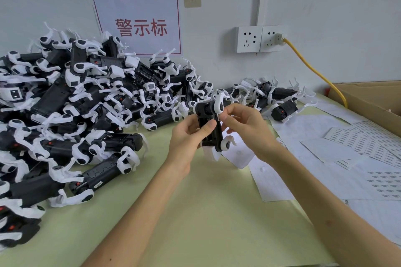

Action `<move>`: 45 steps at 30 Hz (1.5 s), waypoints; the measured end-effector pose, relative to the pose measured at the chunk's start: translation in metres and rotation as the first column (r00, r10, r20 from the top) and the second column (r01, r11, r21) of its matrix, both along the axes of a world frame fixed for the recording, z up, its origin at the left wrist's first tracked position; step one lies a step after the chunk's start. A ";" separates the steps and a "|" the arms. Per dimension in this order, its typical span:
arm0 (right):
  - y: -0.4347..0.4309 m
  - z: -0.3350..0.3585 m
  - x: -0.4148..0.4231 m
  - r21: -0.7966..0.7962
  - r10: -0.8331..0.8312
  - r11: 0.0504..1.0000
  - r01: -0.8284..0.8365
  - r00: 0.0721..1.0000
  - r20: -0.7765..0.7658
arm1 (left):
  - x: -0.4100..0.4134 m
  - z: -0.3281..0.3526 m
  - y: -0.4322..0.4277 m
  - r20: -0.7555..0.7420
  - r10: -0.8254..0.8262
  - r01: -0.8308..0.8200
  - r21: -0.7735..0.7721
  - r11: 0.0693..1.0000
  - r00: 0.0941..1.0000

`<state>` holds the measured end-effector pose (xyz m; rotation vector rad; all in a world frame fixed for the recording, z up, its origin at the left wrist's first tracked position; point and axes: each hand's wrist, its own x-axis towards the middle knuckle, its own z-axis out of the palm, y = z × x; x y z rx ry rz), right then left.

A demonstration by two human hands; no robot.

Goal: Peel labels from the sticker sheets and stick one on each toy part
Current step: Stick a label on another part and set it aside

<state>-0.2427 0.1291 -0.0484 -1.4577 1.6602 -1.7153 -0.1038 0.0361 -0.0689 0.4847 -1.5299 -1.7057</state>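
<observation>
The left hand (191,134) gripped one toy part (208,124) in the middle of the frame, and the right hand (246,124) pinched its side, as if labelling it. The big pile (65,104) at the left held too many to count. Several sticker sheets (358,144) lay at the right; much work looked left

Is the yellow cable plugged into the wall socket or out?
Plugged in: the yellow cable ends in a white plug seated in the right-hand socket; the other socket is empty.
</observation>
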 end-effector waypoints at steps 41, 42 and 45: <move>-0.002 -0.004 -0.001 -0.026 -0.020 0.999 0.025 0.986 0.167 | 0.004 0.001 0.000 0.001 -0.115 0.115 0.007 0.993 0.993; -0.002 -0.004 -0.002 -0.029 0.022 0.999 -0.017 0.985 0.174 | 0.003 0.000 0.000 -0.006 -0.156 0.157 0.036 0.987 0.988; 0.000 -0.003 0.000 -0.045 0.110 0.994 -0.103 0.975 0.193 | 0.003 0.000 -0.002 -0.004 -0.237 0.237 0.059 0.970 0.971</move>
